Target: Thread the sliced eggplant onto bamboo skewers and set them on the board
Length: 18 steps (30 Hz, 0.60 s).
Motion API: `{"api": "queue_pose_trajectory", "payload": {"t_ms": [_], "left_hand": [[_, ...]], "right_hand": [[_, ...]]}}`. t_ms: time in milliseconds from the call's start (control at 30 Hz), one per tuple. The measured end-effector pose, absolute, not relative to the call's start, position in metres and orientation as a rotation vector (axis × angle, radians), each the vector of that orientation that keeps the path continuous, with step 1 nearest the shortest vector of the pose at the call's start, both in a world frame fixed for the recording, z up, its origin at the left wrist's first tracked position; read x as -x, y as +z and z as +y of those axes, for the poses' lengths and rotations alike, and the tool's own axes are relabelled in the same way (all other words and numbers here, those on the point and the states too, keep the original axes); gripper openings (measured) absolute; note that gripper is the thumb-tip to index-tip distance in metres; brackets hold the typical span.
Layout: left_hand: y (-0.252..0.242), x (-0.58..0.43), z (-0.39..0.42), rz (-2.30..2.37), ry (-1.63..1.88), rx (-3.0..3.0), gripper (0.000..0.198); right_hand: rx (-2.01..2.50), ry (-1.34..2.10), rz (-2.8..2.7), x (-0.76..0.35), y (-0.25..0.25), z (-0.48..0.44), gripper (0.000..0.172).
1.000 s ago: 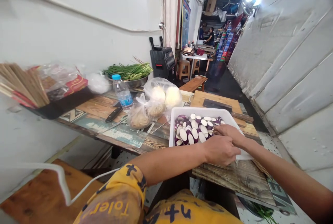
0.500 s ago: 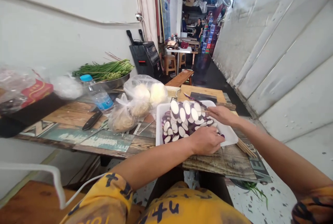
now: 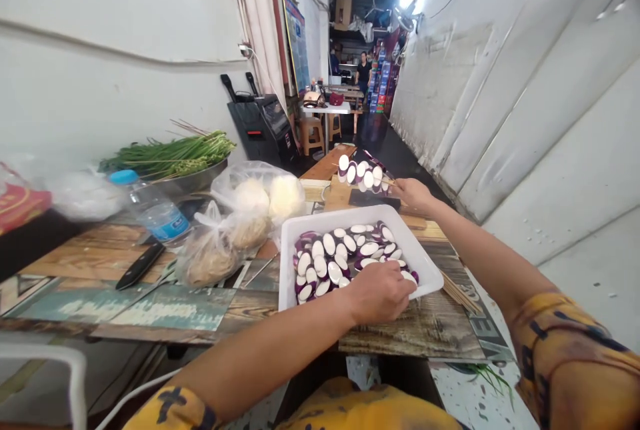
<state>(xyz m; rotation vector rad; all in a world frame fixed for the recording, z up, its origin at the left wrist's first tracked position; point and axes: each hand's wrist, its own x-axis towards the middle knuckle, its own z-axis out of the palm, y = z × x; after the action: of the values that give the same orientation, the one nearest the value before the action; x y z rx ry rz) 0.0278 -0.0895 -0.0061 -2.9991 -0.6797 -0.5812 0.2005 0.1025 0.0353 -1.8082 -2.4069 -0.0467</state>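
A white plastic tray [image 3: 431,271] holds many oval slices of purple eggplant [image 3: 329,243], white faces up. My right hand [image 3: 414,195] grips thin wooden skewers threaded with eggplant slices [image 3: 369,178], raised beyond the tray's far edge. My left hand [image 3: 383,291] reaches over the tray's near right corner. Its fingers are pressed together beside an eggplant slice [image 3: 409,277]; what they pinch is mostly hidden. Several bare wooden skewers [image 3: 461,293] lie on the table right of the tray.
Left of the tray are plastic bags [image 3: 213,253] with pale food, a black-handled knife [image 3: 140,267], a water bottle [image 3: 159,213] and a metal bowl of green stalks [image 3: 173,157]. A cleaver [image 3: 374,199] lies behind the tray. A person [image 3: 363,73] stands far back.
My right hand has lifted the skewered eggplant slices up and away from above the tray. My left hand stays at the tray's near right corner. The camera view has shifted.
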Motion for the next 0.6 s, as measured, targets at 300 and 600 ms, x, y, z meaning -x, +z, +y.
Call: {"api": "queue_pose_trajectory", "payload": {"t_ms": [300,600], "left_hand": [[-0.005,-0.027,-0.09,-0.69,-0.591,3.041,0.017],[0.0,-0.028,-0.089,-0.877,-0.521,3.086,0.022]], "right_hand": [[1.766,0.044,-2.643,-0.19,-0.015,0.151,0.037],[1.819,0.072,-2.692,-0.2,-0.02,0.142,0.043]]}}
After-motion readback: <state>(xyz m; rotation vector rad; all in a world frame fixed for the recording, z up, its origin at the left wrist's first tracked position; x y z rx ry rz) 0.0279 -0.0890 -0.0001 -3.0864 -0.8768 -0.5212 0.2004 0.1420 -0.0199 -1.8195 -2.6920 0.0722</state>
